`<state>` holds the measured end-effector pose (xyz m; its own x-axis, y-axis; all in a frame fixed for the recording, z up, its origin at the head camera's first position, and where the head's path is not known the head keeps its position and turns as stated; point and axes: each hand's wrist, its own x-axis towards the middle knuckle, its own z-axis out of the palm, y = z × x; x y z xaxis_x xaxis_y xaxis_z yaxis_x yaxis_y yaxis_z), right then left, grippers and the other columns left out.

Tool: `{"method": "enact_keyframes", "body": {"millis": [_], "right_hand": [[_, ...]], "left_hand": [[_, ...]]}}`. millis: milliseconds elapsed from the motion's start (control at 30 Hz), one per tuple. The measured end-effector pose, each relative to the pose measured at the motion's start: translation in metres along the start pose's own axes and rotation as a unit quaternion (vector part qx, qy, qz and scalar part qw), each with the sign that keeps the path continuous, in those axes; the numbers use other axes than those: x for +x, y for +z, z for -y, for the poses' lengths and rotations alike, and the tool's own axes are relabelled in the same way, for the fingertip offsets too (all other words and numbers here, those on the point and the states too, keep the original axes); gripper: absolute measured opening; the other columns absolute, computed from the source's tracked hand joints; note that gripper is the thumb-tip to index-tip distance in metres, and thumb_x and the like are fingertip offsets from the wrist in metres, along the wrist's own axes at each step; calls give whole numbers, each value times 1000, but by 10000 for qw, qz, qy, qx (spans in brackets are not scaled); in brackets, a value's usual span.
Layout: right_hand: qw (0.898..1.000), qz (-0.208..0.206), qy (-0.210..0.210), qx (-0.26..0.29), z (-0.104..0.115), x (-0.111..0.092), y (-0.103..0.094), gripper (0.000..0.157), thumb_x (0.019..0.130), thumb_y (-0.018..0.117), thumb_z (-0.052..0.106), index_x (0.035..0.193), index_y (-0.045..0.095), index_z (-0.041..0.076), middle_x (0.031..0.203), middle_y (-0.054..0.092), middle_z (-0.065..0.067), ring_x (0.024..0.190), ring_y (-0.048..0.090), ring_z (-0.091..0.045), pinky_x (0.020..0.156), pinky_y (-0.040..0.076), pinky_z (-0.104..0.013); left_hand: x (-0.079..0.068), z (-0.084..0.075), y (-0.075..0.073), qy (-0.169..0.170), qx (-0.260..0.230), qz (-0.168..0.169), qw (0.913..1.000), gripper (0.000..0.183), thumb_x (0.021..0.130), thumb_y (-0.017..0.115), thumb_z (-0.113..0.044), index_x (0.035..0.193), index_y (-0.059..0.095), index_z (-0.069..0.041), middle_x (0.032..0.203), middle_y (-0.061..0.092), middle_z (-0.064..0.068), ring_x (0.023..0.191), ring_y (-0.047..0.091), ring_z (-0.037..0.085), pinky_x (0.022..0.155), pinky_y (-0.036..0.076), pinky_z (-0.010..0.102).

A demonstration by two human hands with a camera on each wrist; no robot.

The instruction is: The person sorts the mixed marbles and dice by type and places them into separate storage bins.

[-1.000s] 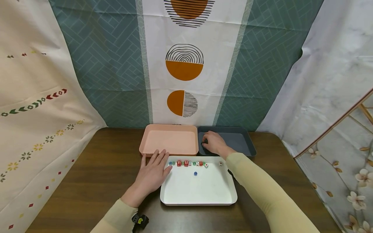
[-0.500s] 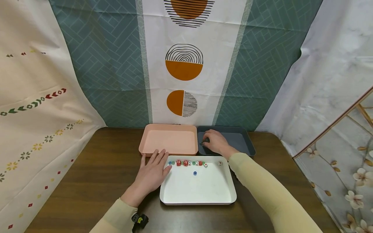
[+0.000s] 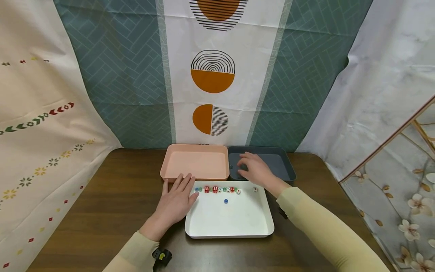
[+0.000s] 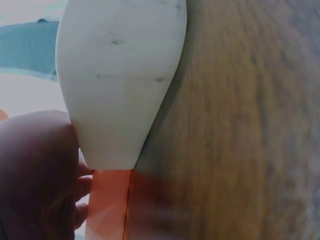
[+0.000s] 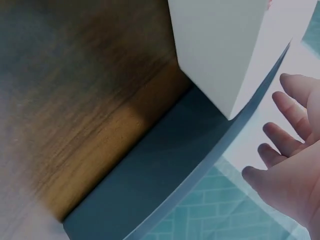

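My right hand (image 3: 255, 170) is over the left part of the dark grey tray (image 3: 282, 162), fingers spread and loosely bent. In the right wrist view its fingertips (image 5: 270, 129) stand apart with nothing between them. A small dark piece (image 3: 231, 166) lies by that tray's left wall. My left hand (image 3: 176, 200) lies flat with straight fingers at the left edge of the white tray (image 3: 231, 223), fingertips right at the front rim of the pink tray (image 3: 195, 162). Red dice (image 3: 215, 189), white dice and green pieces form a row along the white tray's back.
A blue piece (image 3: 225, 201) sits apart below the row, and a single die (image 3: 255, 189) lies near the right corner. The trays stand close together on a dark wooden table (image 3: 91, 211). Behind the table hangs a patterned curtain (image 3: 136, 94).
My right hand's fingers have spread, and the hand has drawn a little to the right of the small dark piece in the grey tray. The left hand stays put.
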<state>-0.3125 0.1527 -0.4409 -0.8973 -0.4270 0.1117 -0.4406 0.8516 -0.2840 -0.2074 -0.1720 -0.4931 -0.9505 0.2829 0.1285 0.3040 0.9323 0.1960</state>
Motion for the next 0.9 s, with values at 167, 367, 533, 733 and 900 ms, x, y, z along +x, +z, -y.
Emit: {"method": "enact_keyframes", "body": {"millis": [167,367,533,733,900], "right_hand": [[9997,-106,-184,152,7,-17,-6,26,103,82,20,126,80,8,164,54,-18,161,37,-41,130,30,-59],[9991,-39,-371,204,15,-35,-8,27,101,85,20,125,80,9,164,55,-16,161,37,-38,133,23,-55],[9981,102,-583,155,20,-47,-6,28,101,85,22,127,80,11,163,56,-15,161,38,-37,134,21,-54],[9970,213,-741,28,31,-58,-2,30,99,87,21,126,80,11,163,56,-14,161,38,-36,134,20,-54],[9955,229,-919,29,38,-65,3,30,98,88,21,125,82,11,161,58,-13,160,39,-37,133,21,-56]], "left_hand": [[0,0,-1,12,-4,-8,10000,71,116,54,-50,172,40,-8,178,34,12,167,23,38,127,7,77],[0,0,0,42,26,-19,10000,71,116,53,-49,172,40,-8,178,34,12,167,24,38,127,8,77],[0,0,0,22,-10,24,10000,72,116,53,-50,172,39,-8,179,33,12,167,22,38,127,8,77],[0,0,-1,-1,-66,59,10000,72,115,54,-49,172,39,-9,179,33,13,167,21,39,127,6,77],[-1,1,0,38,-60,68,10000,71,116,54,-49,172,39,-8,179,33,13,167,21,40,127,6,78]]}}
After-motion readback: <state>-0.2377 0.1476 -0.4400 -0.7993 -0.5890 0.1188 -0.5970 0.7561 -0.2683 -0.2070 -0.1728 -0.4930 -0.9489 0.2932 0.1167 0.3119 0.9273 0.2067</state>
